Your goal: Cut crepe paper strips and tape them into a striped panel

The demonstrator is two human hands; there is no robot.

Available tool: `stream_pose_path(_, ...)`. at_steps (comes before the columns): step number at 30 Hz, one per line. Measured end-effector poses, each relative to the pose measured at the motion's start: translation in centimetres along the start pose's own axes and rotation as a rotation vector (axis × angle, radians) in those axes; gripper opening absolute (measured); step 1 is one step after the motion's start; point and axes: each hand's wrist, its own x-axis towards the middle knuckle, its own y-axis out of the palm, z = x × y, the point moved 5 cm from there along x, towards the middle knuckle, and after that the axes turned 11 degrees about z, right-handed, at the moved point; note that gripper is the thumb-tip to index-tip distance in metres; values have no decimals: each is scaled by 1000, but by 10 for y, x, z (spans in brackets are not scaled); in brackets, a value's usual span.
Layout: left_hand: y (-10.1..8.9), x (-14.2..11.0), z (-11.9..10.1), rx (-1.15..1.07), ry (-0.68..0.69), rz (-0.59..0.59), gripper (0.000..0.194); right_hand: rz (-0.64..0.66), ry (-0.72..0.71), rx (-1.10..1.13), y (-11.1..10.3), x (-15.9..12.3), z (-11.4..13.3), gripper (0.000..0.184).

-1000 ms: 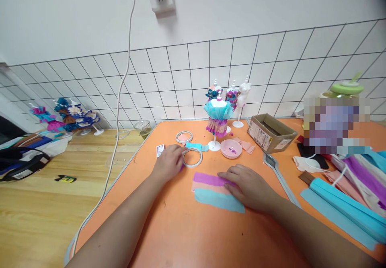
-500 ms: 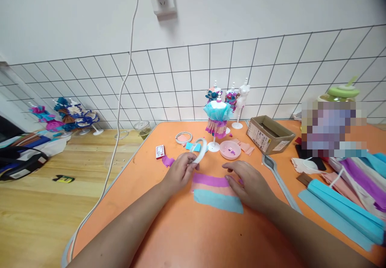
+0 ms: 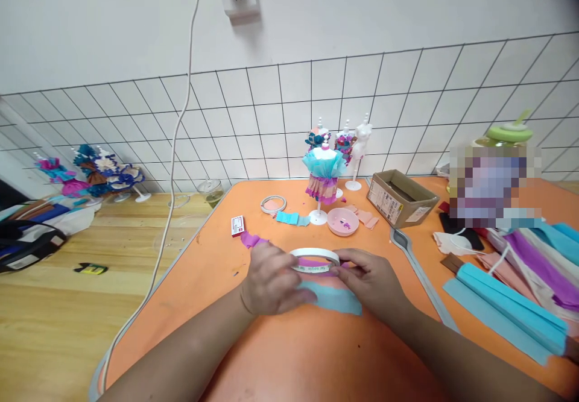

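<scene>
A narrow white roll of tape (image 3: 295, 252) is pinched at its right side between the thumb and fingers of my right hand (image 3: 373, 281). It is tilted just above the layered paper strips, and print shows on its inner core. At its left side is my left hand (image 3: 274, 278), blurred, with the thumb stretched apart from the fingers and nothing visible in it. Under both hands lie a light blue paper strip (image 3: 337, 299), a pink strip (image 3: 326, 281) and a purple strip, partly hidden. A miniature dress form (image 3: 324, 170) in a blue and purple-pink paper dress stands behind.
Beyond are a pink dish (image 3: 342, 229), a cardboard box (image 3: 400, 200), another tape roll (image 3: 273, 197), a blue paper piece (image 3: 292, 218), a small box (image 3: 237, 225) and a purple scrap (image 3: 253, 239). Folded papers (image 3: 511, 305) lie right. A white cable (image 3: 174, 167) hangs left.
My left hand has picked up the tape roll and brought it over the strips toward me. My right hand now grips it, and the left thumb and fingers have spread.
</scene>
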Motion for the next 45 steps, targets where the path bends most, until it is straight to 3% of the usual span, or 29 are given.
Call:
stream_pose_path(1, 4, 0, -6, 27, 74, 60, 33, 12, 18, 108, 2, 0, -1, 14)
stream_pose_path(2, 7, 1, -8, 51, 65, 106, 38, 38, 27, 194, 5, 0, -2, 15)
stream_pose_path(4, 3, 2, -11, 97, 16, 17, 41, 68, 24, 218, 7, 0, -2, 16)
stream_pose_path(6, -3, 3, -10, 73, -62, -87, 39, 33, -26, 45, 3, 0, 2, 16)
stream_pose_path(9, -2, 6, -3, -38, -223, 5, 43, -46, -74, -208, -3, -1, 8, 12)
stream_pose_path(10, -6, 6, -6, -4, -168, -54, 37, -62, -39, -205, -4, -1, 7, 10)
stream_pose_path(12, -4, 7, -16, 47, 25, -43, 30, -64, 88, -38, -4, -2, 2, 14)
stream_pose_path(13, 2, 7, -18, 45, 57, 51, 29, -38, 147, 100, -1, -2, -1, 18)
stream_pose_path(16, 24, 6, -11, 24, -69, 330, 41, 92, 207, 504, 11, -2, -3, 25)
stream_pose_path(19, 39, 1, -10, 10, -53, 496, 30, 144, 175, 610, 16, -1, -5, 27)
stream_pose_path(21, 45, -2, -10, -60, -35, 583, 29, 143, 162, 537, 14, 0, -9, 27)
stream_pose_path(23, 46, -3, -10, -215, -64, 604, 32, 50, 125, 377, 5, 1, -12, 31)
stream_pose_path(25, 43, -2, -8, -422, -115, 553, 35, -67, 4, 170, -9, 0, -8, 47)
stream_pose_path(27, 38, -1, -5, -609, -162, 479, 37, -103, -145, -13, -17, -1, 2, 46)
stream_pose_path(30, 36, -5, 4, -821, -243, 443, 39, -85, -231, -141, -22, -4, 12, 22)
stream_pose_path(32, 39, -12, 11, -959, -329, 468, 40, -76, -257, -163, -22, -5, 17, 21)
stream_pose_path(35, 44, -20, 19, -1070, -449, 474, 43, 61, -221, -182, -12, -4, 19, 12)
stream_pose_path(36, 43, -20, 22, -1024, -484, 432, 41, 99, -160, -162, -9, -3, 16, 9)
stream_pose_path(38, 32, -17, 30, -742, -546, 224, 29, 108, -12, -62, -5, -1, 8, 6)
stream_pose_path(40, 11, -11, 25, -325, -453, -42, 25, 46, 104, 115, -3, -1, 0, 10)
stream_pose_path(41, 4, -7, 16, -150, -322, -111, 29, 24, 142, 218, -2, -1, -3, 13)
stream_pose_path(42, 3, -2, 4, -42, -143, -93, 28, 16, 169, 324, 1, -1, -6, 16)
stream_pose_path(43, 7, 2, -8, -4, 24, 5, 25, 22, 186, 425, 4, -1, -7, 20)
stream_pose_path(45, 23, 7, -14, -26, 54, 309, 38, 50, 197, 573, 10, -1, -9, 25)
